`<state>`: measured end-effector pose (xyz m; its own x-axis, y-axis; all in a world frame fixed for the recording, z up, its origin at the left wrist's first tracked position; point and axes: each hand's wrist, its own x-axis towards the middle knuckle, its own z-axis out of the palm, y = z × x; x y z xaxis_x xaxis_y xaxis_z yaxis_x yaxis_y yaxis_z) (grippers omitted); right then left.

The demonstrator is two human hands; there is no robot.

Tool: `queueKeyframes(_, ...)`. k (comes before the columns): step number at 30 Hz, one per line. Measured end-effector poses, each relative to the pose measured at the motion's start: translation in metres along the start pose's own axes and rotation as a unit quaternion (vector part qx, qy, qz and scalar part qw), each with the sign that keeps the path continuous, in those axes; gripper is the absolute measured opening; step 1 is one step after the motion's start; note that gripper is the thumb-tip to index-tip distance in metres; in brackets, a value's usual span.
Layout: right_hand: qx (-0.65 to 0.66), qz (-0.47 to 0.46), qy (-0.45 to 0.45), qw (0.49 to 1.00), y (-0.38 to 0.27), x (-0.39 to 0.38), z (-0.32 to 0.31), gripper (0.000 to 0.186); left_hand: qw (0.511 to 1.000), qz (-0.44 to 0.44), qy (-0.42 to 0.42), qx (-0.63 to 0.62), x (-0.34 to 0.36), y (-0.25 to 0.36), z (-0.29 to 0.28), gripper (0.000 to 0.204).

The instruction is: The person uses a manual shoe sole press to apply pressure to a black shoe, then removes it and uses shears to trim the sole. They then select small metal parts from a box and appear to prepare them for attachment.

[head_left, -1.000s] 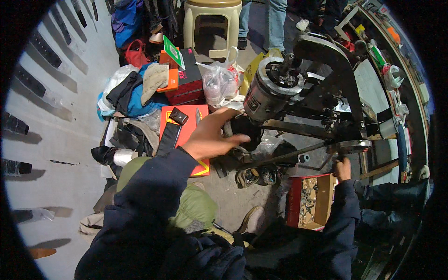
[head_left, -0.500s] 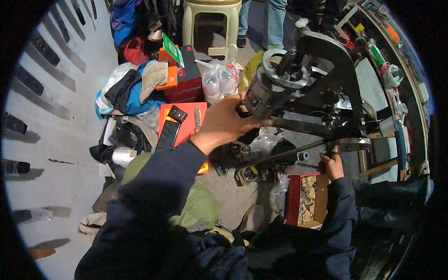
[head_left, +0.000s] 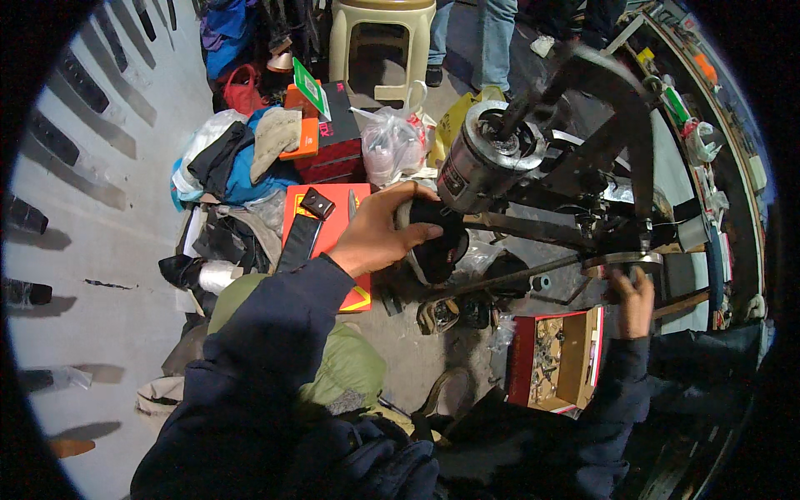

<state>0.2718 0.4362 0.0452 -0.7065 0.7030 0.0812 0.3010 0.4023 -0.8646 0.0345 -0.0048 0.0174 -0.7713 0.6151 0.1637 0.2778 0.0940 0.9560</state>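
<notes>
My left hand [head_left: 383, 225] grips a black shoe [head_left: 437, 250], thumb across it, beneath the steel cylinder head [head_left: 473, 167] of a dark cast-iron machine [head_left: 633, 142], which looks like a hand-cranked sewing machine. My right hand [head_left: 633, 296] is at the lower edge of the machine's metal handwheel [head_left: 629, 260], its fingers bent and blurred, so I cannot make out whether they grip it. A long dark rod [head_left: 517, 275] runs diagonally below the machine.
A red-rimmed box of small parts [head_left: 575, 358] sits below right. Red boxes [head_left: 300, 200], plastic bags [head_left: 387, 146] and heaped clothes [head_left: 225, 167] lie ahead-left, near a stool [head_left: 383, 17]. Another person's legs [head_left: 492, 42] stand beyond. A cluttered shelf [head_left: 725, 192] lines the right; a slotted pale panel [head_left: 92, 233] the left.
My left hand rose toward the cylinder, then came back down-left, showing more of the black shoe. My right hand has shifted right along the handwheel.
</notes>
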Motion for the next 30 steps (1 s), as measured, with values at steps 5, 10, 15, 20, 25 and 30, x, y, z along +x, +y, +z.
queueKeyframes(5, -0.035, -0.020, 0.084, 0.996, 0.003, 0.028, -0.046, 0.017, 0.997, 0.047, 0.005, -0.068, 0.010, -0.009, 0.003, 0.042)
queueKeyframes(10, -0.075, -0.030, 0.106, 0.991, 0.084, 0.065, -0.083, 0.012, 0.999, 0.019, -0.013, -0.037, 0.009, -0.003, -0.001, 0.054)
queueKeyframes(15, -0.222, -0.124, 0.039, 0.966, 0.174, 0.074, -0.075, 0.018, 0.985, 0.110, 0.121, 0.062, -0.009, 0.011, 0.011, 0.077)
queueKeyframes(20, -0.246, -0.057, -0.081, 0.964, 0.196, 0.045, -0.002, 0.019, 0.971, 0.176, 0.116, 0.115, -0.014, 0.013, 0.020, 0.106)
queueKeyframes(25, -0.073, 0.103, -0.119, 0.985, 0.153, 0.020, 0.025, 0.020, 0.974, 0.218, 0.011, 0.061, 0.016, 0.016, 0.010, 0.097)
queueKeyframes(30, -0.054, 0.092, -0.106, 0.989, 0.134, 0.015, 0.034, 0.019, 0.986, 0.113, -0.123, 0.003, 0.026, 0.007, 0.001, 0.084)
